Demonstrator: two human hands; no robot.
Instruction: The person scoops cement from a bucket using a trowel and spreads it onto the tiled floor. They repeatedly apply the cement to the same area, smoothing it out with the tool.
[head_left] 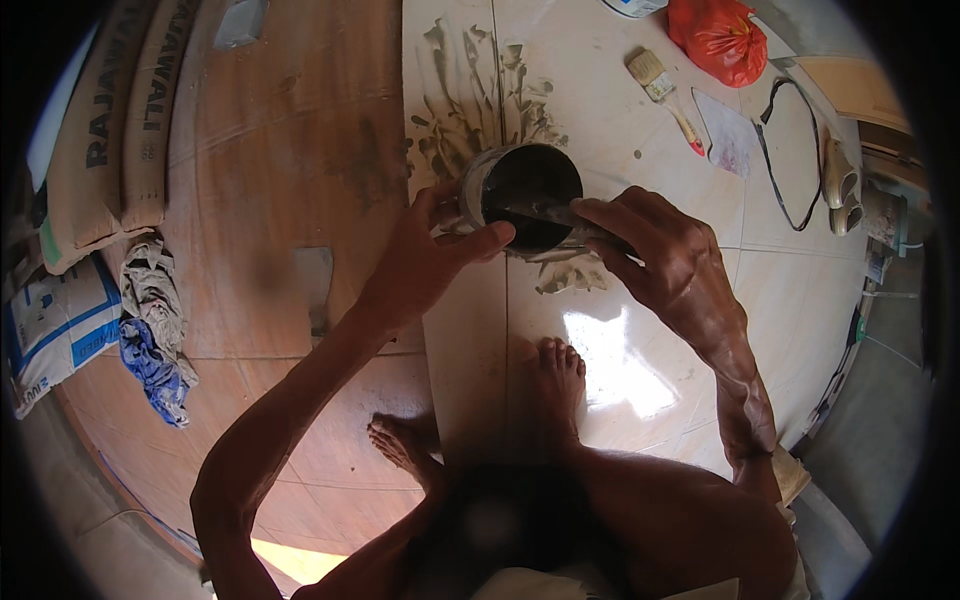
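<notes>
A round can (470, 205) with a dark inside is tilted above the floor tiles near the middle. My left hand (440, 245) grips it from the left, thumb over the near rim and fingers round its side. At the can's right rim, my right hand (655, 235) is closed round a thin tool (548, 208) that reaches into the opening. Its far end is lost in the dark, so I cannot make out its exact kind. Grey-brown paste (460, 100) is smeared over the tiles and their joint beyond the can, with another patch (570, 272) on the near side.
A paintbrush (660, 80), a flat pale sheet (724, 132), a black strap loop (768, 150) and a red plastic bag (720, 45) lie at the far right. Brown sacks (125, 130), a white-and-blue bag (65, 325) and crumpled cloth (153, 320) line the left. My bare feet (560, 385) stand below.
</notes>
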